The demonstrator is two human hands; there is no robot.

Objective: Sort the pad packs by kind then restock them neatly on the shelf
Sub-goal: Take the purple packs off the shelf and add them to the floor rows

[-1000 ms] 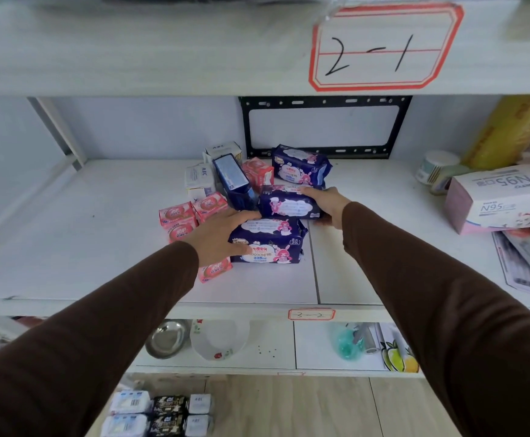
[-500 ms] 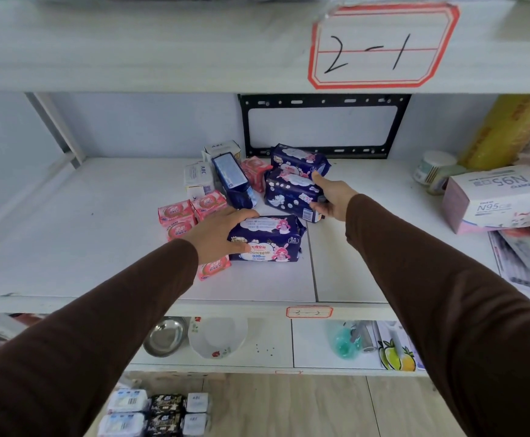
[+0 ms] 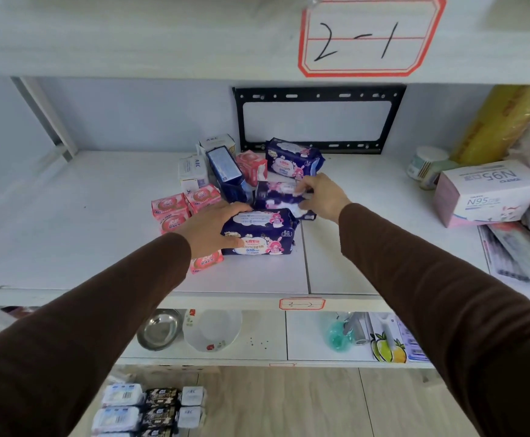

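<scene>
From your head camera, the white shelf carries a loose cluster of pad packs at its middle: three navy packs, small pink packs, white ABC boxes and a blue box standing tilted among them. At the far right sit an N95 mask box and a yellow roll. The shelf below holds a metal bowl and a white bowl. The front navy pack lies flat, printed with pink cartoon figures. Your left hand rests on its left end, fingers spread over the top and thumb along its front, curled around it. Just behind, your right hand pinches the blurred middle navy pack at its right edge. The rear navy pack lies apart from both hands, near the black bracket.
</scene>
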